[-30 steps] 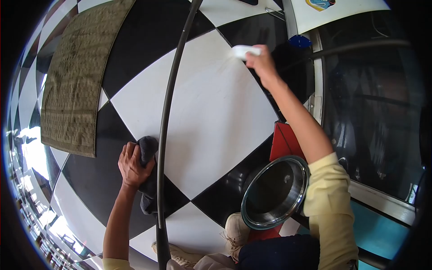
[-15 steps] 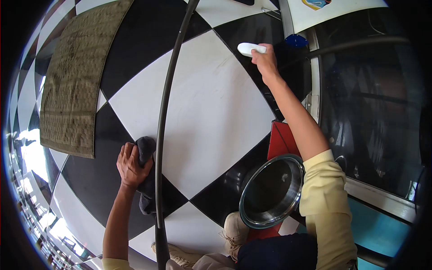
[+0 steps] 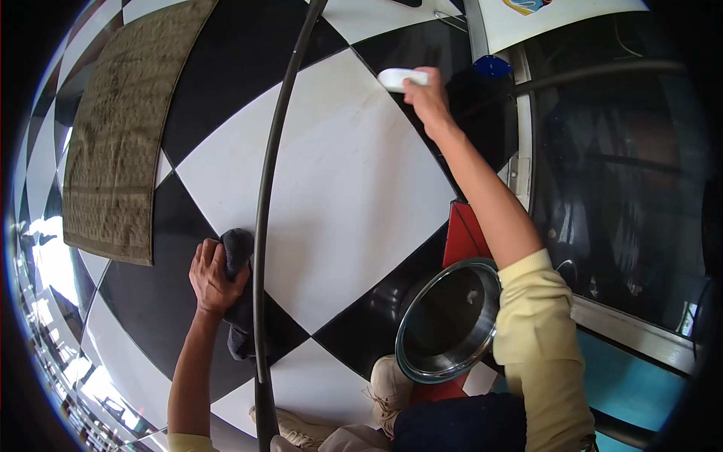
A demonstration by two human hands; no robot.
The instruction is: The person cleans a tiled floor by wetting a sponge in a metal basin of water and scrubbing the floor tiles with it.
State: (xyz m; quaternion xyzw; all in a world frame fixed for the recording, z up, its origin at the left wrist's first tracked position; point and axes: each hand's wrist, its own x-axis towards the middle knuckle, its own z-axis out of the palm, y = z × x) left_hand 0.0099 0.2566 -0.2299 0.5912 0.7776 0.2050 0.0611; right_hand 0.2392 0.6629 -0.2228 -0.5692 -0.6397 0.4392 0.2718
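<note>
My right hand (image 3: 429, 94) grips a white oval block (image 3: 399, 79), shaped like a scrubbing brush; its underside is hidden. It is over the border between the large white floor tile (image 3: 331, 181) and a black one, near the tile's upper right edge. My left hand (image 3: 216, 277) is closed on a bunched dark grey cloth (image 3: 239, 252) lying on a black tile. A long dark hose or pole (image 3: 265, 188) runs past the cloth, between my hands. A round metal bowl (image 3: 448, 320) with dark contents stands beside my right forearm.
A brown-green mat (image 3: 120, 143) lies at the left. A red panel (image 3: 465, 233) shows behind the bowl. At the right, a metal frame (image 3: 526, 135) borders a dark glossy panel (image 3: 617, 188). My beige shoe (image 3: 390, 388) is near the bowl.
My right hand has moved left with the white block, bringing it to the white tile's edge. My left hand stays on the cloth. The whole view has shifted slightly.
</note>
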